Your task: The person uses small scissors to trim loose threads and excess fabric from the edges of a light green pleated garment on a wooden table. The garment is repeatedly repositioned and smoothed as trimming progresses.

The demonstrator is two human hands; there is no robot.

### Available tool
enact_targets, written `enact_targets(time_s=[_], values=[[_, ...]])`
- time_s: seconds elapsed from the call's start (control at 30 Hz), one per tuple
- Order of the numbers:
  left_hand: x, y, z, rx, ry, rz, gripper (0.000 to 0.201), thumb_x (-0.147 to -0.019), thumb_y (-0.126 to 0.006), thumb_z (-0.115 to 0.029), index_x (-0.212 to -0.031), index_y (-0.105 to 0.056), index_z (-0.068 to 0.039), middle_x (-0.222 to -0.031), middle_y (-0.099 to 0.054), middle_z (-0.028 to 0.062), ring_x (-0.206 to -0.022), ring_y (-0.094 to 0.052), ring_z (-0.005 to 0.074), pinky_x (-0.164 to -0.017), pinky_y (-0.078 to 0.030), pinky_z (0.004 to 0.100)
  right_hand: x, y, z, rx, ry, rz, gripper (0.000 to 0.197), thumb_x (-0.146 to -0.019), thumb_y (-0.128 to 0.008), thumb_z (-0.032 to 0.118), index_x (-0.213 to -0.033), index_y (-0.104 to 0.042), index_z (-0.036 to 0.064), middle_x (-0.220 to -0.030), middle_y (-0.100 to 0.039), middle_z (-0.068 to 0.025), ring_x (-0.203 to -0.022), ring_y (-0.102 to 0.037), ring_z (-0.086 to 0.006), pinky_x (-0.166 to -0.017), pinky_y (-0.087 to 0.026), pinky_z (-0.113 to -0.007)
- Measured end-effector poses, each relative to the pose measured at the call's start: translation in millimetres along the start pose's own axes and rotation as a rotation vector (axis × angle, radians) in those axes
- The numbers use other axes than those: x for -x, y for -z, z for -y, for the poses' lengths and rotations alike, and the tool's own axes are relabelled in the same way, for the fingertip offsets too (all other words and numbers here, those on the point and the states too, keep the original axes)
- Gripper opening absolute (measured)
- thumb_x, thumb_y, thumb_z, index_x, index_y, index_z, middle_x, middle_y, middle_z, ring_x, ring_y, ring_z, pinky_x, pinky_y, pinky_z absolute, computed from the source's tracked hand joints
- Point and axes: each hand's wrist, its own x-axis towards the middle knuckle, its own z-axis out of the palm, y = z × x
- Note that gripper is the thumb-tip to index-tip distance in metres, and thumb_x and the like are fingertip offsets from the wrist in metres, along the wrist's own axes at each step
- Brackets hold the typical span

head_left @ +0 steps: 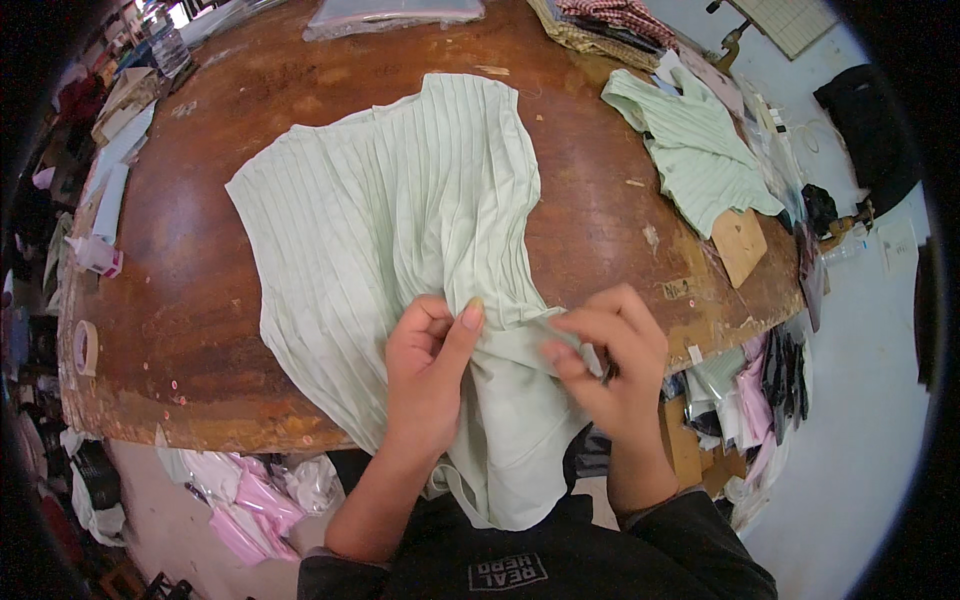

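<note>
A pale green pleated garment (330,220) lies spread on the wooden table, its lower part hanging over the near edge against my dark shirt. My left hand (425,375) pinches a fold of it between thumb and fingers. Just to the right, my right hand (620,365) is curled beside the garment's edge, its fingertips slightly smeared by motion. Something small and dark shows between its fingers, too hidden to name.
At the right of the table (190,360) lies another pale green pleated garment (690,140), beside a tan card piece (740,245). Folded checked cloths (610,30) and clear plastic packets (390,12) sit at the far side. A tape roll (86,348) and small bottle (95,255) stand left.
</note>
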Motion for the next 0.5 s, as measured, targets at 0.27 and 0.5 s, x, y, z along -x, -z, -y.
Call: enact_targets(time_s=[0.27, 0.5], values=[[3.3, -11.9, -4.9, 0.138, 0.121, 0.004, 0.012, -0.094, -0.063, -0.012, -0.1, -0.058, -0.002, -0.089, -0.063, -0.0006, -0.079, -0.054, 0.0032, -0.071, -0.044, 0.02, 32.9, -22.7, -7.4, 0.16, 0.151, -0.009, 0.028, -0.066, -0.072, 0.006, -0.095, -0.07, 0.0053, -0.089, -0.062, -0.0061, -0.07, -0.064, -0.02, -0.053, -0.048, -0.029], [-5.8, -11.1, -14.2, -0.006, 0.196, 0.143, 0.02, -0.093, -0.064, -0.013, -0.107, -0.063, 0.002, -0.101, -0.067, 0.0046, -0.088, -0.059, 0.0055, -0.077, -0.046, 0.0224, 28.7, -9.0, -2.3, 0.307, 0.345, 0.001, 0.031, -0.064, -0.068, 0.009, -0.095, -0.071, 0.005, -0.087, -0.062, -0.0033, -0.063, -0.058, -0.0161, -0.05, -0.042, -0.026]])
